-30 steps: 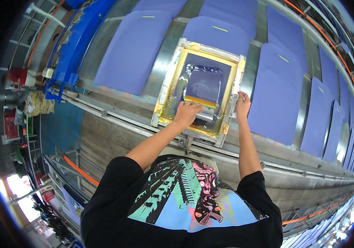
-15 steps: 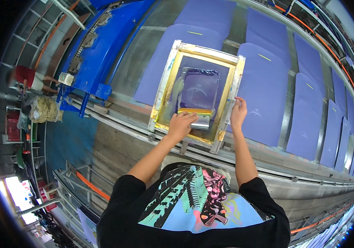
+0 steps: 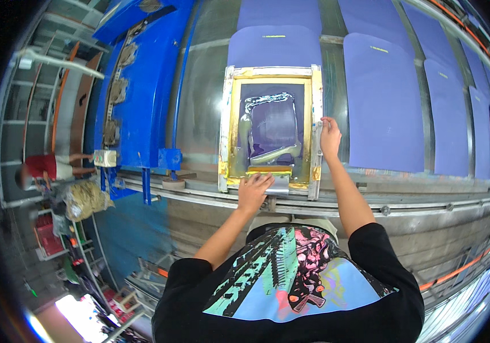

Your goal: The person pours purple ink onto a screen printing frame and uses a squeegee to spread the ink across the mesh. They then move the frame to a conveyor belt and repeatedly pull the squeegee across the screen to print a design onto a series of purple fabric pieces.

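A screen-printing frame (image 3: pixel 226 114) with pale, yellow-stained bars lies on the long table in front of me. Its mesh carries glossy clear ink (image 3: pixel 276 154) in a rough rectangle, with a thick streak along the near side. At the near end of the mesh is a squeegee (image 3: pixel 279 183) with a metal holder and yellowish blade edge. My left hand (image 3: pixel 255 190) grips it, fingers bent over its left part. My right hand (image 3: pixel 330 139) is at the frame's right bar, fingertips curled closed against its outer edge.
Purple flat panels (image 3: pixel 383 108) lie in rows along the table to the right and beyond the frame. A metal rail (image 3: pixel 359 206) runs along the near edge. A large blue machine (image 3: pixel 142 86) stands at left. Farther left is another person (image 3: pixel 42 168) in a red top.
The squeegee and my left hand are now nearer the frame's near end, leaving a streak of ink behind. The view has turned, so the frame looks straighter. My right hand stays at its right bar.
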### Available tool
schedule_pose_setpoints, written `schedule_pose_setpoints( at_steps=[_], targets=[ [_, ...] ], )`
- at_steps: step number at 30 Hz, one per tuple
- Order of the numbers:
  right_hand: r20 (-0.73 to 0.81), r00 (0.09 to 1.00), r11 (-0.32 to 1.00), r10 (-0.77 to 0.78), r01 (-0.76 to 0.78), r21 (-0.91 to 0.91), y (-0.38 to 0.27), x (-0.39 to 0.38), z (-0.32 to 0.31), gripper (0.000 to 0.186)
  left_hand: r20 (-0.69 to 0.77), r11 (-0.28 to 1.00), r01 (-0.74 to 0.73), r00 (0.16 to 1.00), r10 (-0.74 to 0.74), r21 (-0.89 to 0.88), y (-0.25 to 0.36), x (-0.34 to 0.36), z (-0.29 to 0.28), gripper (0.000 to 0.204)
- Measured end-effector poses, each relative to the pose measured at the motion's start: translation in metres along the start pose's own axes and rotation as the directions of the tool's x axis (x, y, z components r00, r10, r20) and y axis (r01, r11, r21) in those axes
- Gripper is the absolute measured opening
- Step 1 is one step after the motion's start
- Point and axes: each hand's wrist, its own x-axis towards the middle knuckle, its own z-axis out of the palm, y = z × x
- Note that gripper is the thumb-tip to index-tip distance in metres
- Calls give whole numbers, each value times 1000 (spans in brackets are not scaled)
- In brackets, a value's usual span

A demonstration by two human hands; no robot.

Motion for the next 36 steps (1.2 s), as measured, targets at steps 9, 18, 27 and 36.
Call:
schedule_pose_setpoints(
  at_steps=[9, 18, 27, 36],
  targets=[
    [-23, 1000, 1000, 5, -5, 19, 7, 3, 1, 23, 68, 946, 247, 969, -238, -208, -78, 237, -76, 50],
    [31, 992, 991, 119, -121, 52, -6, 3, -5, 22, -167, 1000, 27, 986, -26, 3, -39, 119, -23, 50],
    [73, 991, 994, 109, -110, 11, -18, -1, -11, 20, 52, 946, 289, 957, -284, -148, -77, 255, -78, 43],
    [-14, 999, 996, 48, -47, 72, -4, 1, -4, 21, 1, 981, 165, 986, -166, -107, -26, 119, -26, 44]
  ],
)
